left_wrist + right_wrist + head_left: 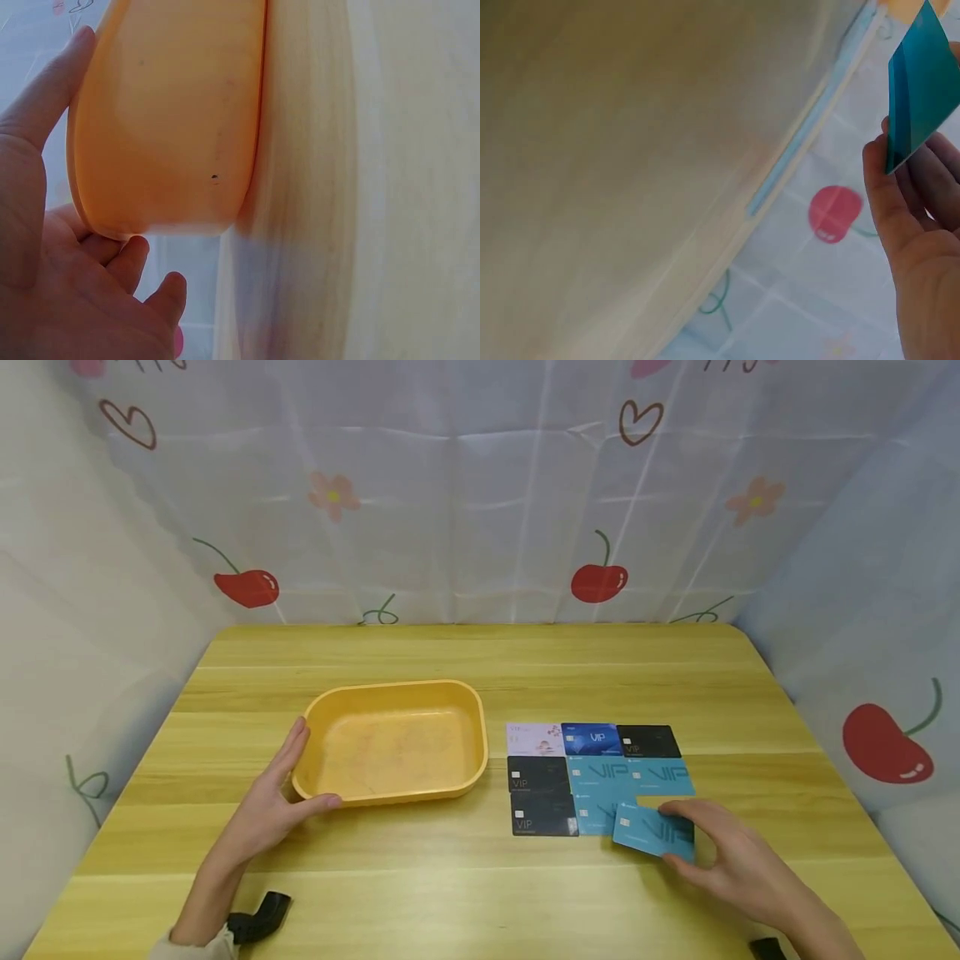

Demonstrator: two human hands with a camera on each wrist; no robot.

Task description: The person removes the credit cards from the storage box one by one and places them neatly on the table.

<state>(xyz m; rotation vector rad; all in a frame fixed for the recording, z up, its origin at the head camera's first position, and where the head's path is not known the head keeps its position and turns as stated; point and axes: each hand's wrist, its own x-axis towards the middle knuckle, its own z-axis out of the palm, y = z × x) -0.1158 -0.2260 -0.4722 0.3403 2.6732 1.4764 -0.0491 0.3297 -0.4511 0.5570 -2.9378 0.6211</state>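
My left hand [258, 818] holds the left end of a yellow plastic tray [483, 735], its thumb on the near side and its fingers at the left rim. In the left wrist view, the tray's outer wall [165, 120] sits against the fingers. A light-blue VIP card [651, 833] is pinched by my right hand [738, 864] at its right-hand end, tilted over the table. Its striped back [922, 90] shows in the right wrist view. The held card overlaps a flat light-blue card [594, 816] in the bottom row.
Several cards lie edge to edge in rows: a pink card [534, 739], a dark-blue card [591, 740] and a black card [648, 742] at the back, black and light-blue ones nearer. The wooden table [420, 893] meets a cherry-printed curtain [450, 527] behind.
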